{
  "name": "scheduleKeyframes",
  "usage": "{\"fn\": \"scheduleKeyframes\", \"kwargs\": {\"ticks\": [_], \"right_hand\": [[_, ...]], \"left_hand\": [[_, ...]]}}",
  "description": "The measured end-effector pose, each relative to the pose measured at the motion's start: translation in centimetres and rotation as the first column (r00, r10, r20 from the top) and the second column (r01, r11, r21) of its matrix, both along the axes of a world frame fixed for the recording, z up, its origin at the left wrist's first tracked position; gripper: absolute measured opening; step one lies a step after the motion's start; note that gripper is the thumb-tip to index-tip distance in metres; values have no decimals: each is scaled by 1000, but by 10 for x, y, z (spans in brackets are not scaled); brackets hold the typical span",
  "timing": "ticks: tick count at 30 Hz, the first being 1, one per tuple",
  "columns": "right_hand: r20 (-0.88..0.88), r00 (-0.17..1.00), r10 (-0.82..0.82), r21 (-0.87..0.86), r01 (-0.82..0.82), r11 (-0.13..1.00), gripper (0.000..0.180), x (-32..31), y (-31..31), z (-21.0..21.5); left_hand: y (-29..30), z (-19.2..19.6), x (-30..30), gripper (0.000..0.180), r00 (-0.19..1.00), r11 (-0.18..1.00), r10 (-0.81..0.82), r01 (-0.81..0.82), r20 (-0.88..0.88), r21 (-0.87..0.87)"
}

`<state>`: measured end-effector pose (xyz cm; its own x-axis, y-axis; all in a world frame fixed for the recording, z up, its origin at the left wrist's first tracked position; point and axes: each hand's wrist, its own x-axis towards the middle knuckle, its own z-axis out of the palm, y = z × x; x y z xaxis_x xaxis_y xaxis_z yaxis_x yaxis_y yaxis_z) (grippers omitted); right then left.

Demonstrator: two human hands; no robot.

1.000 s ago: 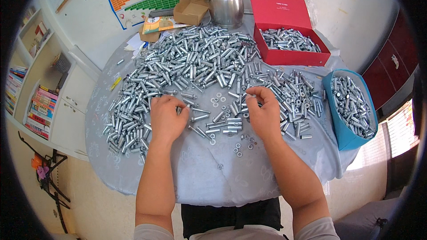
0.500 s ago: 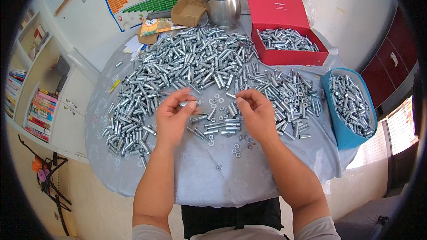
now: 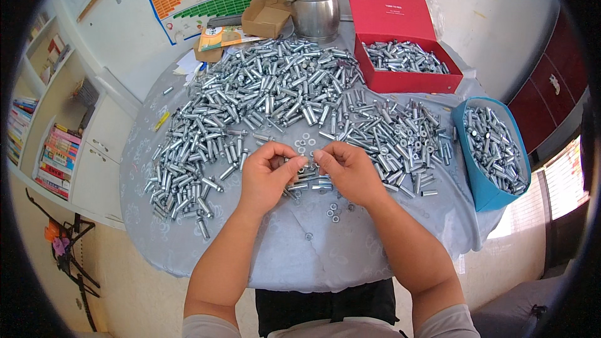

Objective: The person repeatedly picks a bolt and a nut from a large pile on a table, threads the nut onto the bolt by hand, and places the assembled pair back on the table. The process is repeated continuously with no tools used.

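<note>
Near the middle of the table my two hands are close together, thumbs and fingertips almost meeting. My left hand (image 3: 270,172) is closed in a pinch round a silver expansion bolt, mostly hidden by the fingers. My right hand (image 3: 350,174) is pinched shut at the bolt's end; what it holds, if anything, is too small to make out. Loose washers (image 3: 305,136) lie just beyond the fingertips. Under and between the hands, metal sleeves (image 3: 322,183) are partly covered. Small nuts (image 3: 333,218) lie on the cloth nearer me, beside my right wrist.
A large heap of bolts (image 3: 269,81) curves round the back and left. Sleeves and washers (image 3: 407,131) spread at right. A red box (image 3: 407,81) and a teal fabric bin (image 3: 494,197) hold more bolts. Behind stand a steel canister (image 3: 315,9) and a cardboard box (image 3: 266,17).
My hands have come together and nearer to me, the left moving right with the bolt and the right moving slightly left. Bolts at the left heap's inner edge are now uncovered.
</note>
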<state>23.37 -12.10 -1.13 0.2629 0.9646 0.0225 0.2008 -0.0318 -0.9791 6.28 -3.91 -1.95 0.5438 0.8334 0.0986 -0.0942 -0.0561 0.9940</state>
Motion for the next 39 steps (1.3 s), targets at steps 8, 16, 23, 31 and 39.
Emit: {"fn": "scheduleKeyframes", "kwargs": {"ticks": [8,16,23,31,39], "right_hand": [[-99,995,15,-50,-20,999,29,3,1,1],[-313,950,9,18,-3,1000,21,10,3,-5],[-271,962,-2,-61,-15,998,23,12,1,2],[-283,959,2,-9,-5,1000,19,5,2,5],[-307,952,-4,-32,-6,999,21,9,-1,13]], "left_hand": [[1,0,1,17,993,998,-21,27,118,-53],[0,3,2,20,999,998,-28,27,-19,-56],[3,-1,0,20,999,997,-30,33,44,-66],[4,-4,0,19,997,996,-43,47,60,-73],[0,4,1,20,995,987,-82,90,62,-134]]}}
